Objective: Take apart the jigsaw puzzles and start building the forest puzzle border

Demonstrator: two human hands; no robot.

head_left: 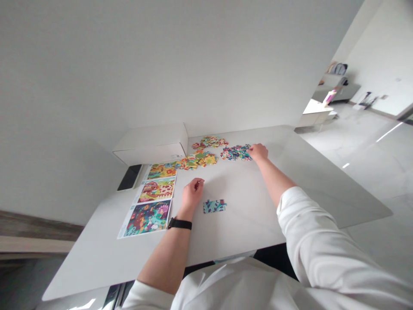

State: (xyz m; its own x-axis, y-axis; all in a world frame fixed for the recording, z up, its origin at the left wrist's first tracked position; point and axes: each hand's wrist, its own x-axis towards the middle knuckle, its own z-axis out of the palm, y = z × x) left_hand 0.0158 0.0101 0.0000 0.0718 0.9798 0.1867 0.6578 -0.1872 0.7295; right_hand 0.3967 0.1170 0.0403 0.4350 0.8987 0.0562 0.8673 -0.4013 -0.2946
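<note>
Joined puzzle strip [214, 206] lies toward counter's [248, 224] front edge. L hand [192, 193] just L of & beyond it, fingers half curled; can't tell if holding a pc. R hand [258, 152] farther, fingers bent, touching dark puzzle pile [235, 153] nr back edge; grip unclear. White box [148, 155], back L, label illegible.

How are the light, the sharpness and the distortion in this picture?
In the head view, light is soft, with faint shadow on the table beside the left hand; bright streaks glare on the floor; the table looks stretched toward its corners; small details in the blue puzzle pile blur together.
</note>
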